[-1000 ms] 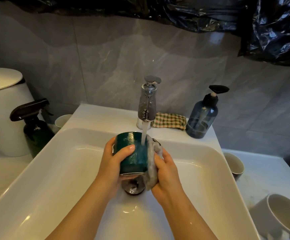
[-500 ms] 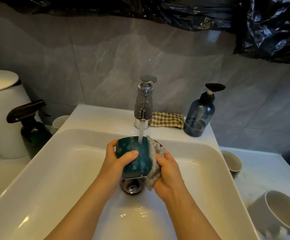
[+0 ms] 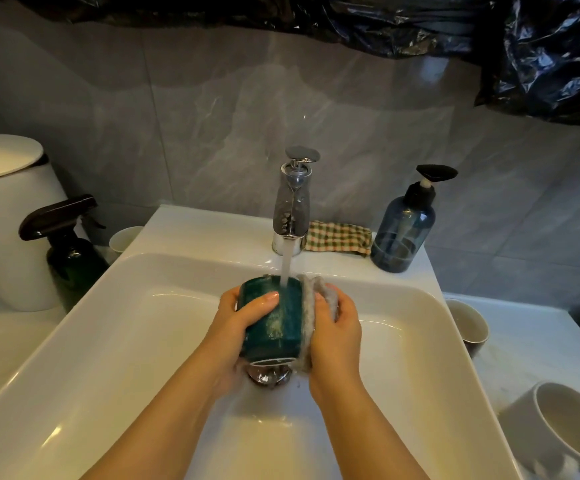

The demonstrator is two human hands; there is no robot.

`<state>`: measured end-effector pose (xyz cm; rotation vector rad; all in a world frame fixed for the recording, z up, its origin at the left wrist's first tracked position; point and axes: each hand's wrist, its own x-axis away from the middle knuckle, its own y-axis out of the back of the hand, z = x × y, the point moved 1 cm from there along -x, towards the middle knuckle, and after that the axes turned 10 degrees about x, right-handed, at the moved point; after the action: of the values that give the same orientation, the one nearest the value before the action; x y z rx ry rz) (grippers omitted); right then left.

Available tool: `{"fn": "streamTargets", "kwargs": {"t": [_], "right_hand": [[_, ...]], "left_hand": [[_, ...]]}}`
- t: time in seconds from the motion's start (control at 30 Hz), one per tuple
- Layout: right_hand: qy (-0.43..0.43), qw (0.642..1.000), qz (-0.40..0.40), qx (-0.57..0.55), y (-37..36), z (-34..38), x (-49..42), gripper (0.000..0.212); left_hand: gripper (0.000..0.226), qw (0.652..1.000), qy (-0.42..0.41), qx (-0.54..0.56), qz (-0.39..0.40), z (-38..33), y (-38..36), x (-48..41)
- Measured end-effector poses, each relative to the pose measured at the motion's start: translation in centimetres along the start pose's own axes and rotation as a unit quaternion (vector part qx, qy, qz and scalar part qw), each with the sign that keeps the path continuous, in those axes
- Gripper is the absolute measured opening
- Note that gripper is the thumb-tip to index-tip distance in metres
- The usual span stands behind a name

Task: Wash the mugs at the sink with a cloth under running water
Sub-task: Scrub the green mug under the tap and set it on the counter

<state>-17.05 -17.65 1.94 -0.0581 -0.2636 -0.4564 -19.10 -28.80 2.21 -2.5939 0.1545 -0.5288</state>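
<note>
Wet glossy teal mug (image 3: 274,323) under stream (image 3: 286,265); left hand (image 3: 233,327) grip wraps it, right hand (image 3: 337,327) clutches grey cloth (image 3: 316,289).

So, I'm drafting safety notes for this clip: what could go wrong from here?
The wet green mug, gripped by the left hand while the right hand presses the grey cloth against it, could slip and chip on the sink.
The water stream strikes the mug's outer side, so it may spray over the rim.
The white mug beside the sink sits near the right arm and might get knocked.
</note>
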Motion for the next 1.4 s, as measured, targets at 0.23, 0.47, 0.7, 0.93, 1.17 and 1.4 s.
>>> {"fn": "streamTargets", "kwargs": {"t": [0.23, 0.47, 0.7, 0.93, 1.17, 1.4], "right_hand": [[-0.12, 0.986, 0.065, -0.1, -4.6, -2.9, 2.4, 0.052], [-0.242, 0.863, 0.12, -0.426, -2.3, 1.0, 2.1, 0.045], [-0.271, 0.834, 0.186, -0.444, -1.0, 0.1, 1.1, 0.008], [-0.232, 0.888, 0.121, -0.378, -0.6, 0.3, 1.3, 0.05], [-0.091, 0.984, 0.109, -0.107, 0.7, 0.6, -0.6, 0.029], [-0.038, 0.998, 0.018, -0.046, 1.6, 0.5, -0.3, 0.025]], "left_hand": [[0.042, 0.976, -0.065, 0.139, -0.152, 1.0, -0.3, -1.1], [0.045, 0.985, -0.156, 0.033, -0.065, 1.6, -0.8, -0.6], [0.064, 0.948, -0.243, -0.183, -0.095, 0.6, 0.0, -0.9], [0.063, 0.983, -0.153, -0.1, -0.023, 0.5, 0.0, -1.1], [0.085, 0.995, -0.017, -0.092, 0.043, -1.0, 1.1, -0.9], [0.074, 0.996, 0.082, -0.022, 0.04, -0.5, 1.0, -1.0]]}}
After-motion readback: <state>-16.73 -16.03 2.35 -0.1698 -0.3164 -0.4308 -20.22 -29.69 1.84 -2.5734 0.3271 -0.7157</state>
